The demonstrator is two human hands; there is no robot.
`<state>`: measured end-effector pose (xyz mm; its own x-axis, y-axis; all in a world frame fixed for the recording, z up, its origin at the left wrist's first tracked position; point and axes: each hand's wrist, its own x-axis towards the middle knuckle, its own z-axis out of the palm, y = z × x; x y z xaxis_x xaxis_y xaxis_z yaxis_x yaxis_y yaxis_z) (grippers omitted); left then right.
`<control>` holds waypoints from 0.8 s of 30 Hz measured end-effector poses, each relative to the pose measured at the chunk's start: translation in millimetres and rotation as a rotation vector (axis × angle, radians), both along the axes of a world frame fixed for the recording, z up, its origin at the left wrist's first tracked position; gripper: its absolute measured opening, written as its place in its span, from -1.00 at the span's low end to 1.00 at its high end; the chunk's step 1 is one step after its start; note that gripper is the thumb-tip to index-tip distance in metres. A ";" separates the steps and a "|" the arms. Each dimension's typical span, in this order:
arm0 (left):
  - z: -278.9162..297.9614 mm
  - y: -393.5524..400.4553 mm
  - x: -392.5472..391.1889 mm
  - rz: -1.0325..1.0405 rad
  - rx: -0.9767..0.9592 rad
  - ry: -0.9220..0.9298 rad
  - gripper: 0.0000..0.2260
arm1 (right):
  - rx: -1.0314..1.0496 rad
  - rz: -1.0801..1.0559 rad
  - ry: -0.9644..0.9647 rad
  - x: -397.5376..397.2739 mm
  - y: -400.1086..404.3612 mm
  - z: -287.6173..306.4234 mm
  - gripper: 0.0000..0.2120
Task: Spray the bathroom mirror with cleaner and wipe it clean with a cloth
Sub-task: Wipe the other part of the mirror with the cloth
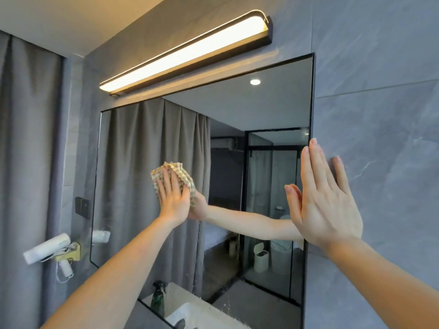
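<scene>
Both hands are raised to the mirror (237,129), the landmark for all else. Right hand (325,200) is nearer the camera, fingers straight and together, laid flat across the mirror's right edge, half on glass and half on the grey wall (380,103); it holds nothing and looks like a brace. Left hand (173,198) is farther in, fingers spread flat, pressing a bunched checked cloth (177,173) against the glass left of the mirror's centre. Most unwiped-looking glass lies above and to the right of the cloth, so I judge the coming stroke runs along the mirror's long, horizontal axis toward the right hand. Faint streaks show near the mirror's lower left. A dark spray bottle (158,295) shows at the mirror's bottom edge. Above the mirror glows a lamp (187,53).
</scene>
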<state>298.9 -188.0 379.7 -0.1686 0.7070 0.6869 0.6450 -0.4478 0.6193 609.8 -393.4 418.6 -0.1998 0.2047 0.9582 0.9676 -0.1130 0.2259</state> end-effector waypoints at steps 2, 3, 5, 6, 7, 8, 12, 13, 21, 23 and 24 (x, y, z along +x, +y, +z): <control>-44.5 5.5 -6.4 -0.003 -0.065 -0.068 -0.30 | 0.001 0.018 0.001 -0.4 -0.2 0.1 -0.29; -68.8 6.6 -5.5 -0.007 -0.084 -0.091 -0.33 | 0.002 0.026 0.004 -0.7 -0.2 0.0 -0.29; -121.1 7.9 -4.9 -0.007 -0.127 -0.105 -0.42 | 0.015 0.042 0.004 -0.6 0.1 0.2 -0.29; -149.2 8.7 -8.3 0.000 -0.162 -0.107 -0.42 | 0.021 0.046 0.002 -0.3 0.1 0.1 -0.29; -175.0 7.8 -14.1 0.003 -0.216 -0.113 -0.41 | 0.025 0.047 0.004 -0.7 0.0 0.2 -0.29; -196.1 6.3 -21.1 -0.002 -0.286 -0.121 -0.39 | 0.030 0.049 0.008 -0.9 -0.2 0.4 -0.29; -209.0 3.4 -39.5 -0.062 -0.497 -0.154 -0.30 | 0.037 0.054 0.012 -1.3 -0.3 0.5 -0.30; -193.6 4.3 -41.3 -0.074 -0.509 -0.165 -0.31 | 0.034 0.049 0.011 -0.8 -0.6 0.7 -0.29; 33.0 21.1 -53.3 -0.043 -0.175 -0.031 -0.31 | 0.034 0.026 -0.008 -0.3 -0.8 0.8 -0.29; 73.7 11.0 -36.5 -0.048 -0.114 -0.023 -0.34 | 0.035 0.019 -0.015 0.2 -0.8 0.6 -0.29; 85.2 5.3 -26.7 -0.050 -0.095 -0.043 -0.35 | 0.034 0.019 -0.016 0.5 -0.8 0.6 -0.29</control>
<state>272.3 -182.7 465.0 -0.1590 0.7768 0.6093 0.5953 -0.4169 0.6869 610.3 -394.2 419.2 -0.2183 0.1678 0.9613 0.9660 -0.1029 0.2374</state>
